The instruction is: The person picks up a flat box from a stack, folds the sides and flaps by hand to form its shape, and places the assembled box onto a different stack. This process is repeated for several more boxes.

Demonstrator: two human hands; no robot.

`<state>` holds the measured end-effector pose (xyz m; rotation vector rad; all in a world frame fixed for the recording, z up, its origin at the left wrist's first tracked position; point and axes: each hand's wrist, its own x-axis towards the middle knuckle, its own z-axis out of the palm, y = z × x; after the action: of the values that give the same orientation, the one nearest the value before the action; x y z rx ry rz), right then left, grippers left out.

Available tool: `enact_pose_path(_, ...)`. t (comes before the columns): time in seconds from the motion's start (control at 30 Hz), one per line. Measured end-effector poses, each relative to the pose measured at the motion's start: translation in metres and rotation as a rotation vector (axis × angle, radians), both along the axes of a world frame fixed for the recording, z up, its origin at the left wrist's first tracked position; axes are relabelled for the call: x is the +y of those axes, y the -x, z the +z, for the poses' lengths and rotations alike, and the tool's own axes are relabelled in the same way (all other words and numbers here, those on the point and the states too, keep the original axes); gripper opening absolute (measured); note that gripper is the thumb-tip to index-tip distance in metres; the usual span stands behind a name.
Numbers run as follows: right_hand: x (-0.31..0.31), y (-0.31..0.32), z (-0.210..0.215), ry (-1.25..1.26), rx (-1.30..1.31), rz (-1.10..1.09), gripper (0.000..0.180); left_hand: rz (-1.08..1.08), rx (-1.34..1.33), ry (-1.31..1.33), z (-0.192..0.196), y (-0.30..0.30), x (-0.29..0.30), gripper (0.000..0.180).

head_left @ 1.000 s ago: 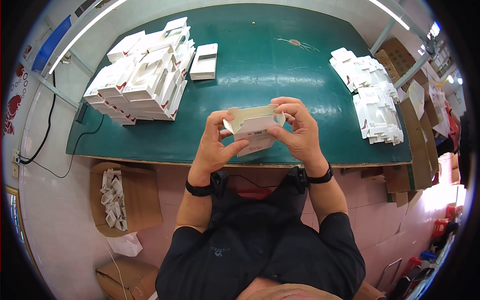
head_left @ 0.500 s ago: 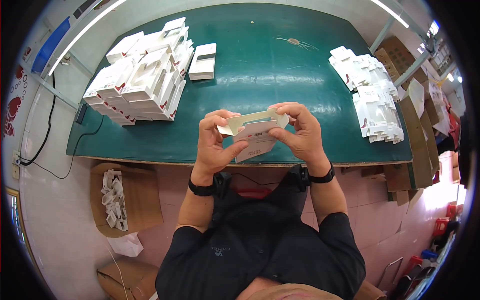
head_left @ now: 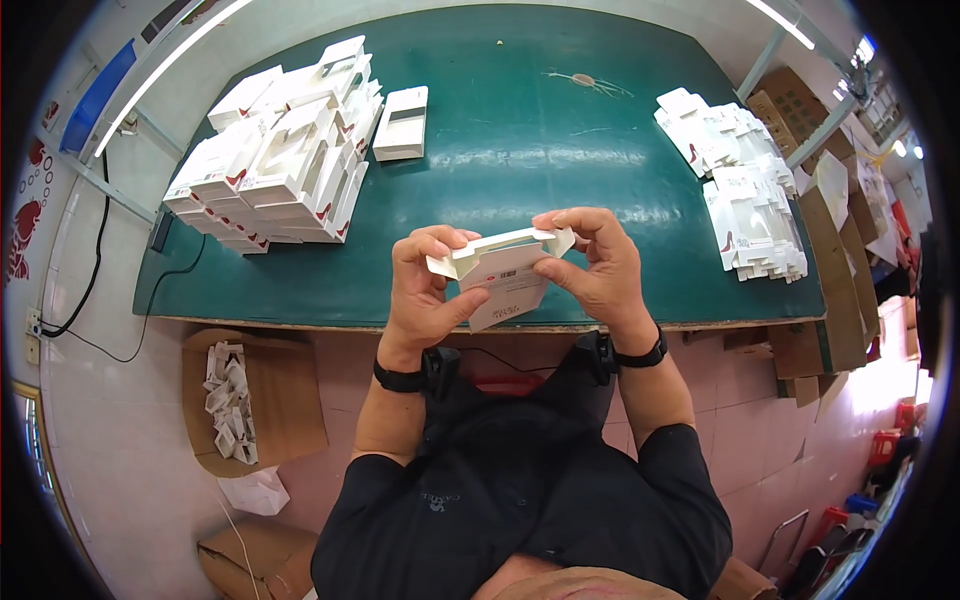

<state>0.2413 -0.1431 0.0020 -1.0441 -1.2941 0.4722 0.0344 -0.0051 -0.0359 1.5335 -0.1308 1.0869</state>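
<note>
Between my two hands, above the near edge of the table, is a small white carton with a window cut-out and loose end flaps at its upper end. My left hand grips its left side, thumb on the printed face and fingers behind the flap. On the other side my right hand pinches the upper right corner, thumb in front and fingers over the flap. To the left stands a large stack of folded white cartons. Beside that stack lies a single carton.
Flat unfolded carton blanks lie in piles at the right of the green table. An open cardboard box with white scraps stands on the floor at left. More brown cardboard leans by the right edge. A flat tag with strings lies at the back.
The carton's upper flap has folded down closer to the box, narrowing the opening. Both hands keep their hold, with my left hand shifted slightly left.
</note>
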Motion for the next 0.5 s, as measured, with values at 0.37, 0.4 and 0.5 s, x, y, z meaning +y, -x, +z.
enact_pose_path(0.37, -0.001, 0.004, 0.001, -0.008, -0.018, -0.036, 0.049, 0.174, 0.353, -0.281, 0.042, 0.016, -0.007, 0.061)
enact_pose_path(0.4, -0.001, 0.004, 0.001, -0.007, -0.019, -0.036, 0.049, 0.173, 0.352, -0.279, 0.047, 0.016, -0.008, 0.061)
enact_pose_path(0.5, -0.001, 0.005, 0.001, -0.025, -0.033, -0.030, 0.049, 0.249, 0.411, -0.470, 0.057, 0.018, -0.007, 0.053)
